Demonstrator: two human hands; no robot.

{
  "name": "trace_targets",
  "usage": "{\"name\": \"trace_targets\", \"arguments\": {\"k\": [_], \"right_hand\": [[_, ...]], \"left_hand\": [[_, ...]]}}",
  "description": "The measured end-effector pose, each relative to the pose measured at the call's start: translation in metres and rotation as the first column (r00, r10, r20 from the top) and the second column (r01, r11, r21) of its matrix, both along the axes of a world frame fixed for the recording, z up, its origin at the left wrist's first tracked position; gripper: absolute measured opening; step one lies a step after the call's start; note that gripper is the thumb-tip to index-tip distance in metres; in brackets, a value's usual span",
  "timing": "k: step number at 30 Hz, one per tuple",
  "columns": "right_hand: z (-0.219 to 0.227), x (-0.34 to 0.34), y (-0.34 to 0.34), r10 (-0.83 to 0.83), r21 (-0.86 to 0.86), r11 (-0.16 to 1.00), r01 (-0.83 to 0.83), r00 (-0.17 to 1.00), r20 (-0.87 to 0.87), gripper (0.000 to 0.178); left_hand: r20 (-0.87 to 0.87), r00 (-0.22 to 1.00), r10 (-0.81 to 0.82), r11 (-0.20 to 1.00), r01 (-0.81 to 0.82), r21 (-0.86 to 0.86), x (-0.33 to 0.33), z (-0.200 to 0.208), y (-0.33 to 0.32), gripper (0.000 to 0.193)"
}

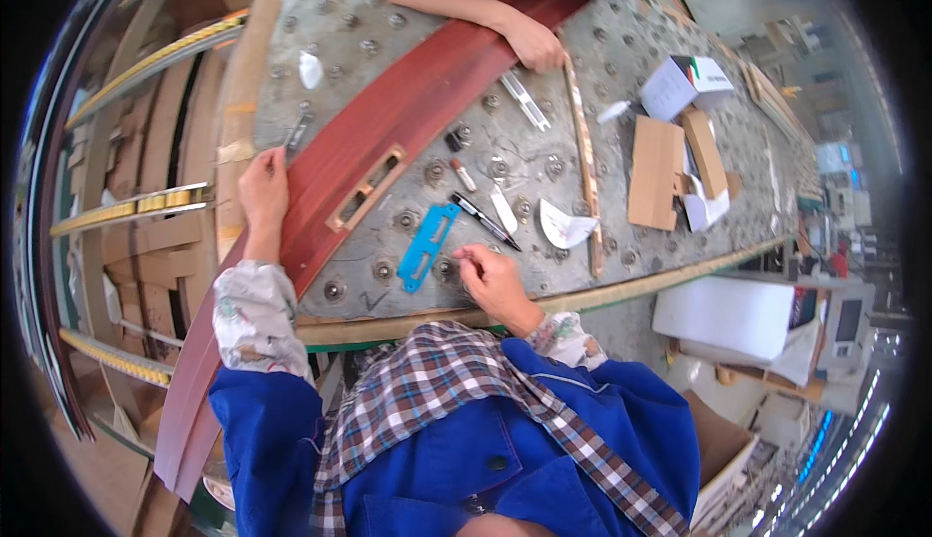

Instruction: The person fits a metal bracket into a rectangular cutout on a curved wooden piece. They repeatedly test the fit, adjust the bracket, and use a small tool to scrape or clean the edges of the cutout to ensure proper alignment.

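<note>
L hand (264, 190) at red board's (408, 100) edge, R hand (498, 283) half-curled nr blue plate (417, 263); can't tell if either grips. Studded metal surface (539, 270) w/ white box (680, 88); cardboard (155, 263) L.

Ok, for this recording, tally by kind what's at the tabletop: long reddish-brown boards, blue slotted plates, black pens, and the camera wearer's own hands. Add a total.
Long reddish-brown board: 1
Blue slotted plate: 1
Black pen: 1
Wearer's own hands: 2, the left hand and the right hand
Total: 5
</note>
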State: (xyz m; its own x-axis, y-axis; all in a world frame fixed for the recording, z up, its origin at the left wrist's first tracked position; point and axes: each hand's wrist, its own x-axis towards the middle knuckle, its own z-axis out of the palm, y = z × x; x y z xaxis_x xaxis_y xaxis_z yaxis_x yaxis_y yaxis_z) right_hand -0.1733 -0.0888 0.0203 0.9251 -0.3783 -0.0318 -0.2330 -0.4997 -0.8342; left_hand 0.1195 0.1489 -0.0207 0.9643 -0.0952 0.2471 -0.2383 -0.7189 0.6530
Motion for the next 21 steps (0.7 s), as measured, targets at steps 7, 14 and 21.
{"name": "trace_targets", "arguments": {"k": [7, 14, 21], "right_hand": [[-0.011, -0.009, 0.013, 0.077, -0.012, 0.997, -0.076, 0.984, 0.159, 0.011], [-0.005, -0.019, -0.006, 0.001, -0.093, 0.996, 0.002, 1.000, 0.030, 0.013], [-0.006, 0.002, -0.062, -0.162, -0.383, 0.904, 0.188, 0.982, 0.100, 0.017]], "left_hand": [[0.101, 0.995, -0.008, 0.999, 0.005, 0.032, 0.015, -0.018, 0.013, 0.025], [0.051, 0.998, 0.032, 0.972, -0.044, 0.232, 0.009, -0.010, 0.008, 0.028], [0.063, 0.998, -0.003, 0.960, -0.015, 0.280, 0.006, -0.005, 0.010, 0.032]]}}
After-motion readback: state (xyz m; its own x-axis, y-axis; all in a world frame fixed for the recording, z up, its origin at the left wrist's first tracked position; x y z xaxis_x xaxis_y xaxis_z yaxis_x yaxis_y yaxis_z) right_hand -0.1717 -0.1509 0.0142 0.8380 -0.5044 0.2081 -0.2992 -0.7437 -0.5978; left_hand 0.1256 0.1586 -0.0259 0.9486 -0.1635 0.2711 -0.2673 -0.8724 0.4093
